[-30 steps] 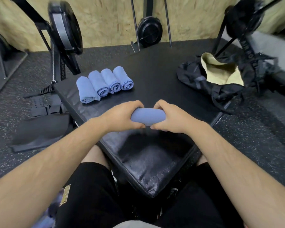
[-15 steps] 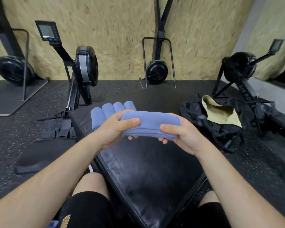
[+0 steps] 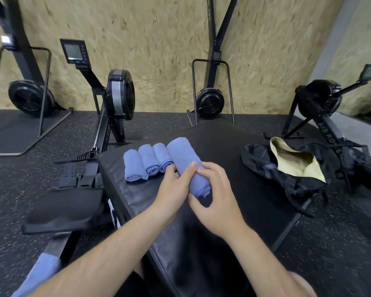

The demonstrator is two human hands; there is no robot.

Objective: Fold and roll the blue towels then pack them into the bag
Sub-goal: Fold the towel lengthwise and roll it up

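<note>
Fingers (image 3: 211, 170) of our left hand (image 3: 172, 186) and right hand (image 3: 215, 203) wrap the rolled blue towel (image 3: 183, 157), to stop it unrolling, we reckon, just beside the row of finished rolls (image 3: 147, 162) on the bench (image 3: 223, 151), well apart from the open bag (image 3: 263, 166).

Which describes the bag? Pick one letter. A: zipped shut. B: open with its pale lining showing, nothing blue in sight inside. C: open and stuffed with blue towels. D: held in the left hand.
B: the black bag lies open with its pale lining showing and nothing blue visible inside; the rolled towel is held well to its left.
</note>
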